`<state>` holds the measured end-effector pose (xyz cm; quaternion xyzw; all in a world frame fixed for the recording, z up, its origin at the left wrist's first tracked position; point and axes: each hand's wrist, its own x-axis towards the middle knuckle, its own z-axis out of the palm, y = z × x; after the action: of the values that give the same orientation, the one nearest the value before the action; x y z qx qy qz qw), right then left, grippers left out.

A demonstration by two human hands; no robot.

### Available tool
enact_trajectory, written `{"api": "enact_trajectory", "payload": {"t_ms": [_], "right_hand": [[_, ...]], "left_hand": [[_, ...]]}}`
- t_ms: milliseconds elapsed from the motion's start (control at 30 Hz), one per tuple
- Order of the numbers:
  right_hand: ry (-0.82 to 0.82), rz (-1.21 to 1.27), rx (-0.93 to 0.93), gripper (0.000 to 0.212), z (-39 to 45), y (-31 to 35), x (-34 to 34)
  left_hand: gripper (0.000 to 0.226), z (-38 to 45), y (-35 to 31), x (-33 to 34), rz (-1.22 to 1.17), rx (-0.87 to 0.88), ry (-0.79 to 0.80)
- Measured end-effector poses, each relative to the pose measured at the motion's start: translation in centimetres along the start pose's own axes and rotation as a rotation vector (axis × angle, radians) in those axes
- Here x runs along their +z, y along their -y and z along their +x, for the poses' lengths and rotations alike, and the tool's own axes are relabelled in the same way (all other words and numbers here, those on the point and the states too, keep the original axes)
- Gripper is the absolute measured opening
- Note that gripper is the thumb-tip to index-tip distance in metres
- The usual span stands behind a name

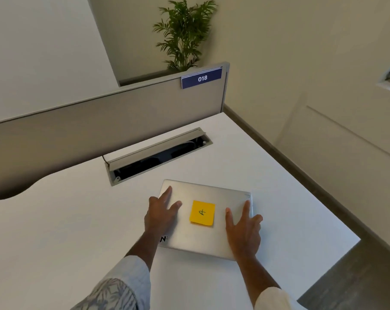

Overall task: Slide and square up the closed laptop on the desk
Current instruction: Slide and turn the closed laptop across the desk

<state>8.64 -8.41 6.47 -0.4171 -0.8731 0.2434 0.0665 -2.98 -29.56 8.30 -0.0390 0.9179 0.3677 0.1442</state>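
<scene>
A closed silver laptop [198, 238] lies flat on the white desk [66, 220], turned a little askew to the desk's edges. A yellow sticky note [202, 212] with a pen mark sits in the middle of its lid. My left hand [161, 214] rests flat on the lid's left side, fingers spread toward the far left corner. My right hand [243, 231] lies flat on the lid's right side, with its fingers over the right edge. Neither hand grips anything.
An open cable hatch [158, 156] is sunk in the desk just beyond the laptop. A grey divider panel [100, 121] with a blue "018" label [202, 78] runs behind it. The desk's right edge [301, 173] drops to the floor. A potted plant [184, 34] stands behind.
</scene>
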Motion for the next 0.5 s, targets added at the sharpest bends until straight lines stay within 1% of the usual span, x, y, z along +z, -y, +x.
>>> {"api": "enact_trajectory", "payload": {"t_ms": [500], "right_hand": [[0.095, -0.020, -0.127, 0.080, -8.1, 8.3, 5.9]], "left_hand": [[0.066, -1.1, 10.7, -9.4, -0.022, -0.132, -0.118]]}}
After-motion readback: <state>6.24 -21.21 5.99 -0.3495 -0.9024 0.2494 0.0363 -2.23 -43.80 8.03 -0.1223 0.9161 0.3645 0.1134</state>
